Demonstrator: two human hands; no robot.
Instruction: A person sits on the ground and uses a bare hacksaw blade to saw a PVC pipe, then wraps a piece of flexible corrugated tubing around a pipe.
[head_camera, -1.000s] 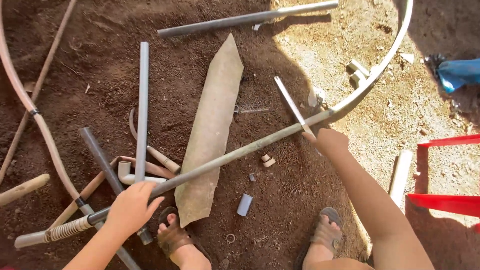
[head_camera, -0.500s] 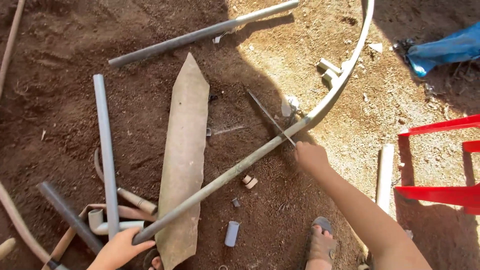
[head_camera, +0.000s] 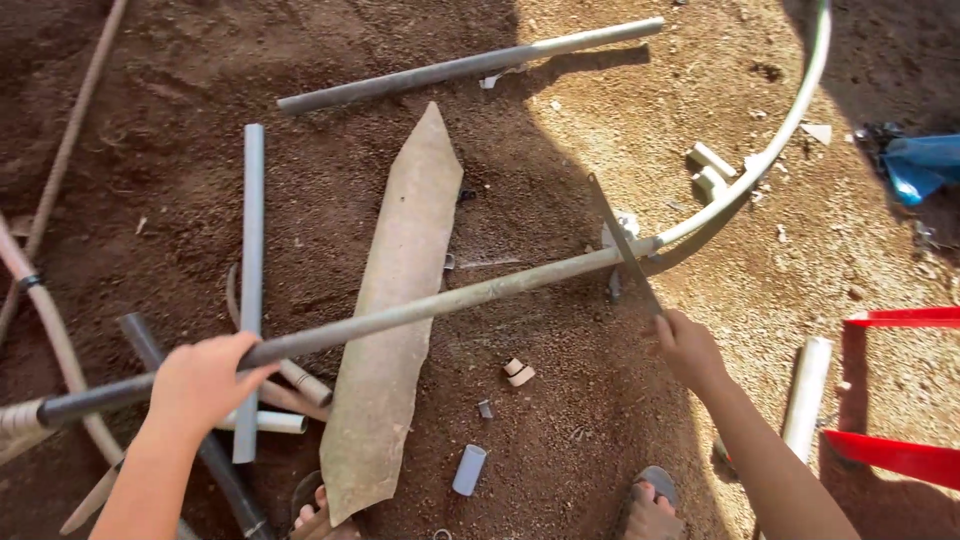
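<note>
A long grey pipe (head_camera: 480, 295) runs across the dirt ground (head_camera: 560, 120), curving up toward the top right corner. Beneath it lies a tapered flat slab (head_camera: 395, 310). The left hand (head_camera: 205, 385) is wrapped around the pipe's lower end. The right hand (head_camera: 685, 345) grips a thin blade (head_camera: 622, 240), probably a hacksaw blade, which rests across the pipe at its bend.
</note>
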